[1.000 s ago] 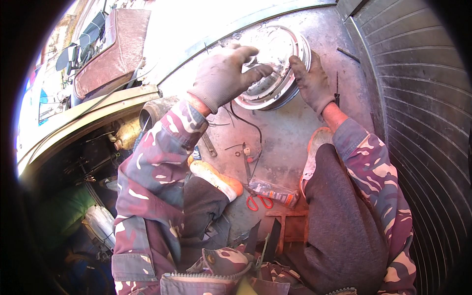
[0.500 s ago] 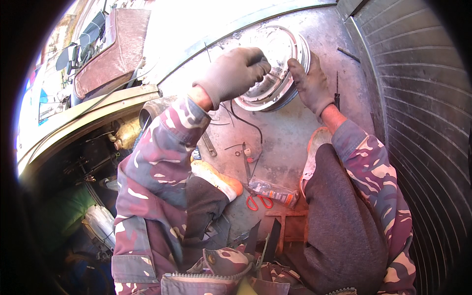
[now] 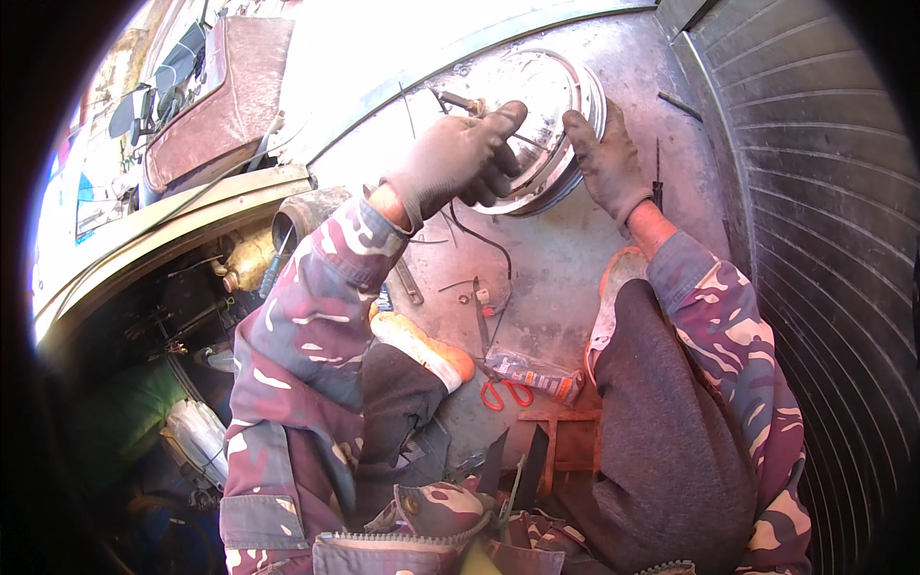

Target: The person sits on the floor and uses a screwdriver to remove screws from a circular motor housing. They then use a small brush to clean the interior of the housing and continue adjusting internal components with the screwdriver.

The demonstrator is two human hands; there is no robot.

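Note:
My left hand (image 3: 465, 158), in a grey glove, is closed on what looks like a small cylindrical tool (image 3: 457, 101); one end sticks out above my fingers, the rest is hidden by them. It is over the left part of a round metal wheel (image 3: 546, 86), whose middle is washed out by glare. My gloved right hand (image 3: 604, 158) grips the right rim, thumb on top. A black cable (image 3: 494, 244) runs down from beside the wheel across the metal floor (image 3: 537, 278).
Red-handled scissors (image 3: 506, 395), a plastic package (image 3: 532, 374), a metal bar (image 3: 407, 283) and a black-handled thin tool (image 3: 657, 192) lie around. A ribbed metal wall (image 3: 805, 192) rises at the right. Pipes and clutter (image 3: 240, 264) fill the left; a brown upholstered piece (image 3: 220, 96) stands beyond.
My left hand has turned and its fingers have curled down over the wheel, with the cylindrical piece now showing above them. My right hand stays at the rim.

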